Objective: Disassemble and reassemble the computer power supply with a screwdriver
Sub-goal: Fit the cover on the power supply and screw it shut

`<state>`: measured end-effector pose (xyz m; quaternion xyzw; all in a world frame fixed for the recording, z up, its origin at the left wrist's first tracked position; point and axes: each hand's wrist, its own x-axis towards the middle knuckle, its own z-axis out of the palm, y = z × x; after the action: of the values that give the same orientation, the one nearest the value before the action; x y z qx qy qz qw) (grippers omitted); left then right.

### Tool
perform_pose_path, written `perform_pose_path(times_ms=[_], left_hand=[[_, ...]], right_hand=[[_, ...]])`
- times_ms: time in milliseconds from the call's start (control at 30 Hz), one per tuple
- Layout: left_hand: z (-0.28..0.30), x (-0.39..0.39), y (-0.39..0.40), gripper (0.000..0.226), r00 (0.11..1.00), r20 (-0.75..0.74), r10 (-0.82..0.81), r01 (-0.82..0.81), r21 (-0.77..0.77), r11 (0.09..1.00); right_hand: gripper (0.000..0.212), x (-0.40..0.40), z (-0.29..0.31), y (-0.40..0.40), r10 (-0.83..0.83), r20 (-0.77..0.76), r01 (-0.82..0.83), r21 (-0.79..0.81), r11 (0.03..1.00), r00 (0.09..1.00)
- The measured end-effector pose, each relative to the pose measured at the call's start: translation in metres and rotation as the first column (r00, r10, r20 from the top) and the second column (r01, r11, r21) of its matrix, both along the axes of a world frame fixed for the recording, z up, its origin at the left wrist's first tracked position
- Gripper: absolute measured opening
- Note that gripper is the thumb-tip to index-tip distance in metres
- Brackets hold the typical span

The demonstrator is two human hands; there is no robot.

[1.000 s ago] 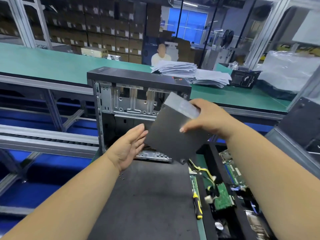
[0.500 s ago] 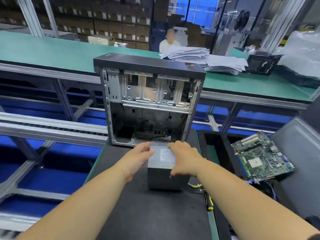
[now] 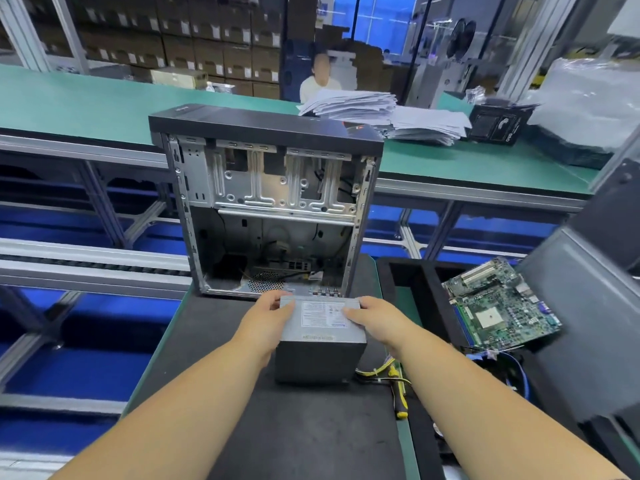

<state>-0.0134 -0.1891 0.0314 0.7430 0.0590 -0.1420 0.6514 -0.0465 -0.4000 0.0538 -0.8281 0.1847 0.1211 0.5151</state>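
Left hand: our left hand lies against the left side of the power supply, fingers curled over its top left edge, gripping it there.
Power supply: it stands on the dark mat that covers our bench, between our two hands and just in front of the open case. Its pale label side faces up and its dark side faces us. We cannot tell whether its far edge touches the case.
Computer case: the computer case stands upright on the bench right behind the power supply, its open side turned to us, showing bare metal brackets above and a few cables low down.
Right hand: our right hand holds the power supply's top right edge; fingers reach onto the label and the thumb lies along the far corner.
Cables: a bundle of yellow and black wires comes out by the power supply's lower right corner, under our right forearm.
Screwdriver: a screwdriver with a yellow and black handle lies on the bench just right of the power supply, near the wires, touched by neither hand.
Tray: a black tray sits to the right of the mat.
Motherboard: a green motherboard rests tilted at the right, well apart from our hands.
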Motion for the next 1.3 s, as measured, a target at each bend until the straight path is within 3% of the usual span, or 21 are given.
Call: perform_pose_path(times_ms=[100, 167, 433, 533, 600, 667, 767, 833, 967, 1033, 1100, 1200, 1300], left_hand=[[-0.001, 0.002, -0.002, 0.017, 1.000, 0.005, 0.013, -0.013, 0.028, 1.000], [0.001, 0.003, -0.003, 0.016, 1.000, 0.009, 0.021, -0.021, 0.056, 0.998], [0.000, 0.004, 0.003, 0.012, 0.996, 0.079, -0.035, 0.024, 0.135, 0.991], [0.003, 0.010, 0.014, 0.029, 0.971, 0.124, -0.203, 0.161, 0.283, 0.945], [0.009, 0.013, 0.020, 0.075, 0.895, 0.130, -0.427, 0.306, 0.519, 0.798], [0.017, 0.013, 0.019, 0.121, 0.773, 0.103, -0.627, 0.351, 0.753, 0.556], [0.018, 0.013, 0.006, 0.137, 0.617, 0.075, -0.783, 0.233, 0.933, 0.273], [0.016, 0.014, 0.000, 0.132, 0.623, 0.062, -0.780, 0.192, 0.954, 0.229], [0.012, 0.018, -0.002, 0.126, 0.636, 0.101, -0.765, 0.133, 0.962, 0.238], [0.013, 0.017, -0.003, 0.125, 0.666, 0.129, -0.734, 0.134, 0.948, 0.288], [0.018, 0.014, -0.003, 0.114, 0.748, 0.165, -0.642, 0.140, 0.908, 0.396], [0.025, 0.012, 0.002, 0.078, 0.895, 0.171, -0.411, 0.149, 0.756, 0.638], [0.027, 0.012, 0.010, 0.068, 0.974, -0.001, -0.225, 0.191, 0.535, 0.823]], right_hand=[[0.019, -0.003, -0.009, 0.003, -0.112, 0.021, 0.106, 0.180, 0.978, 0.993], [0.017, -0.003, -0.011, 0.005, -0.151, 0.038, 0.140, 0.215, 0.967, 0.988], [0.016, -0.003, -0.017, 0.007, -0.191, 0.072, 0.168, 0.248, 0.954, 0.979], [0.020, -0.001, -0.013, 0.003, -0.132, 0.053, 0.120, 0.187, 0.975, 0.990], [0.025, 0.000, -0.011, -0.001, -0.085, 0.041, 0.081, 0.091, 0.993, 0.996], [0.031, -0.002, -0.014, -0.006, -0.074, 0.034, 0.074, 0.020, 0.997, 0.997], [0.036, -0.011, -0.024, -0.015, -0.133, -0.010, 0.133, 0.027, 0.991, 0.991], [0.028, -0.019, -0.033, -0.023, -0.189, -0.019, 0.189, -0.008, 0.982, 0.982], [0.017, -0.031, -0.047, -0.038, -0.290, 0.013, 0.291, -0.026, 0.956, 0.957], [0.013, -0.037, -0.050, -0.045, -0.324, 0.006, 0.323, -0.067, 0.944, 0.946], [0.011, -0.042, -0.049, -0.050, -0.345, 0.005, 0.343, -0.108, 0.933, 0.939], [0.009, -0.047, -0.041, -0.055, -0.327, 0.050, 0.329, -0.245, 0.912, 0.944], [0.008, -0.047, -0.036, -0.055, -0.297, 0.107, 0.315, -0.311, 0.897, 0.949]])
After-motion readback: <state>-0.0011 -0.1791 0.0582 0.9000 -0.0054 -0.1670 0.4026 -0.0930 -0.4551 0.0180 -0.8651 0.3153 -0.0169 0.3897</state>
